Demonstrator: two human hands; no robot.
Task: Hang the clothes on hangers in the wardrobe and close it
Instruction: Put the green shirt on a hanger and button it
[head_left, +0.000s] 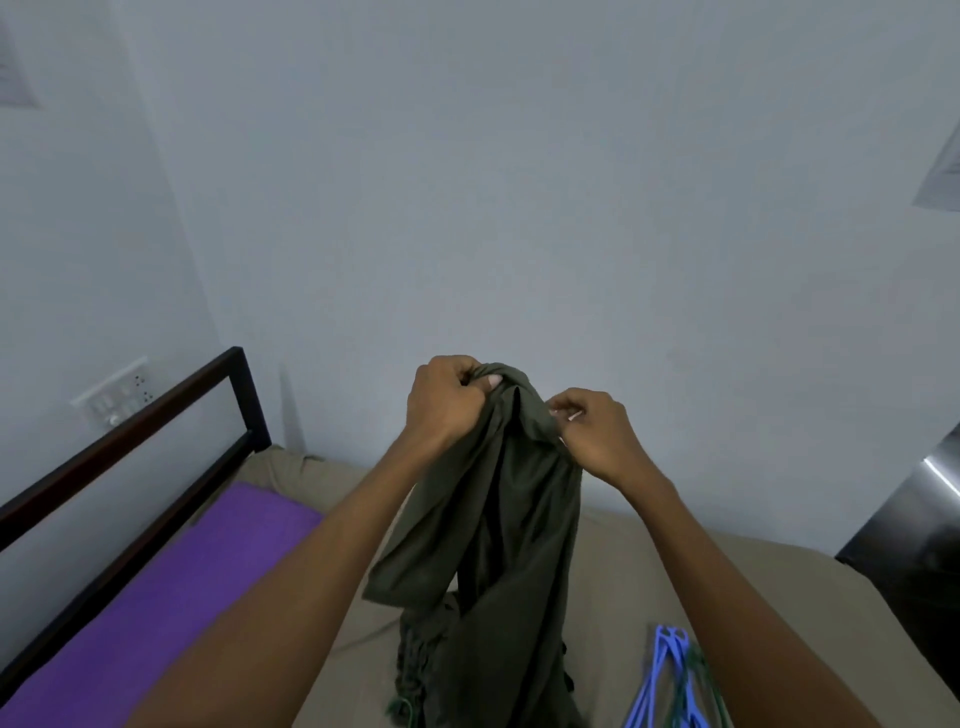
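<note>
A dark olive-green garment (498, 530) hangs in front of me above the bed. My left hand (441, 400) grips its bunched top edge on the left. My right hand (592, 431) pinches the top edge on the right, a little lower. The cloth falls in folds down to the bed, where its lower end lies crumpled. Blue plastic hangers (670, 680) lie on the bed at the lower right, with a green one among them, partly hidden by my right forearm. No wardrobe shows clearly in view.
The bed has a beige sheet (623, 571) and a purple cloth (171, 597) on its left side. A dark wooden bed frame (156, 415) runs along the left wall, below a switch panel (114, 395). A dark shiny surface (914, 530) stands at the right edge.
</note>
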